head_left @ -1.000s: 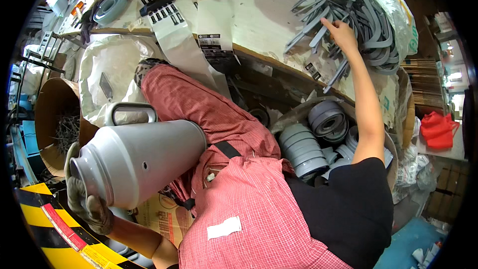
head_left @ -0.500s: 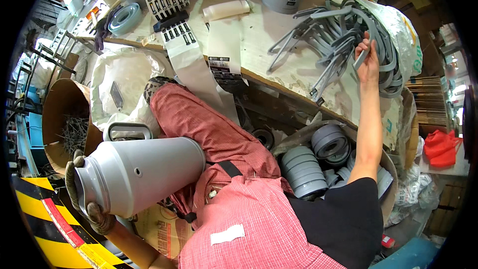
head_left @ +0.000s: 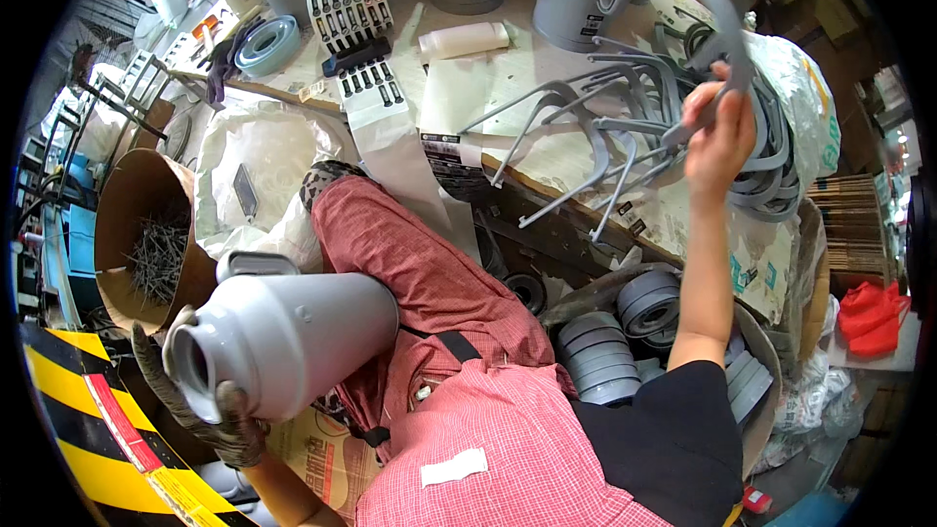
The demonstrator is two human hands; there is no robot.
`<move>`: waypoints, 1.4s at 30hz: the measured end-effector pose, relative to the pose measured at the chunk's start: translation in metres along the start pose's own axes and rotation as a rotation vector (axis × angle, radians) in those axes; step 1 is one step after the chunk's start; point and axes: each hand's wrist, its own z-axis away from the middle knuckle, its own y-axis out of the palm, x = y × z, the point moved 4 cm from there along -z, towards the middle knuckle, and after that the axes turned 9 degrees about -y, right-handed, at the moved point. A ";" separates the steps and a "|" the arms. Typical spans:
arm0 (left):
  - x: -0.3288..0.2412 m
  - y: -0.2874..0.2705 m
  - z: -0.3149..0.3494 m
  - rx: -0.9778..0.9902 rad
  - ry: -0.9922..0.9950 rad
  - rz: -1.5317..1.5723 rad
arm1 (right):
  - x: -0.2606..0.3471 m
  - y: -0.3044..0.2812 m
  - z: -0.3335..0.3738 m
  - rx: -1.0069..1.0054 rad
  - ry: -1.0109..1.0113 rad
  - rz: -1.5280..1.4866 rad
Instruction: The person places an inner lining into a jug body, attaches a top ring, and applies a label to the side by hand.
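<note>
At the near left, the gloved left hand (head_left: 230,435), fingers spread, holds a grey vessel (head_left: 317,342) by its mouth across the lap. Toward the far right, the right arm (head_left: 705,268) reaches out, its bare right hand (head_left: 720,141) gripping 1 curved grey strip (head_left: 734,29).
</note>
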 end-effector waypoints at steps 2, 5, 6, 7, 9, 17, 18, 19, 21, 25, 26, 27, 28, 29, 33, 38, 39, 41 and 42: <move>-0.014 0.030 0.003 0.127 0.132 -0.036 | 0.046 0.076 0.037 0.284 -0.209 0.075; -0.029 0.068 0.006 0.302 0.313 -0.270 | 0.096 0.168 0.076 0.797 -0.465 -0.207; -0.032 0.078 0.009 0.447 0.364 -0.444 | 0.114 0.188 0.090 0.876 -0.635 -0.099; -0.033 0.082 0.011 0.475 0.385 -0.489 | 0.121 0.198 0.093 0.955 -0.677 -0.149; -0.015 0.077 0.009 0.540 -0.348 0.091 | 0.129 0.198 0.087 0.585 -0.916 0.208; 0.001 0.018 0.028 0.316 0.235 -0.309 | 0.051 0.217 0.069 0.577 -0.130 0.260; -0.003 0.002 0.035 0.129 0.362 -0.303 | 0.051 0.221 0.061 0.425 -0.246 0.312; -0.002 -0.009 0.043 0.037 0.336 -0.294 | 0.049 0.230 0.054 0.374 -0.256 0.271; 0.000 -0.022 0.064 -0.096 0.305 -0.187 | 0.051 0.260 0.059 0.298 -0.341 0.153; 0.004 -0.020 0.088 -0.040 0.275 -0.475 | 0.058 0.342 0.126 0.465 0.347 -0.650; 0.007 -0.022 0.089 -0.085 0.212 -0.471 | 0.063 0.344 0.148 0.552 0.801 -0.766; 0.006 -0.021 0.091 -0.124 0.263 -0.483 | 0.069 0.348 0.157 0.554 0.814 -0.777; 0.008 -0.023 0.090 -0.176 0.218 -0.514 | 0.078 0.351 0.161 0.503 0.801 -0.889; 0.008 -0.023 0.090 -0.179 0.242 -0.507 | 0.085 0.354 0.163 0.454 0.788 -0.998; 0.020 -0.027 0.087 -0.146 0.139 -0.357 | 0.100 0.358 0.164 0.277 0.777 -1.243; 0.026 -0.027 0.092 -0.119 0.252 -0.266 | 0.093 0.361 0.180 0.215 0.754 -0.994; 0.025 -0.024 0.093 -0.132 0.274 -0.306 | 0.089 0.363 0.188 0.278 0.858 -0.947; 0.025 -0.019 0.095 -0.204 0.295 -0.342 | 0.084 0.358 0.193 0.323 0.910 -0.868; 0.025 -0.012 0.095 -0.142 0.280 -0.391 | 0.082 0.355 0.192 0.331 0.913 -0.870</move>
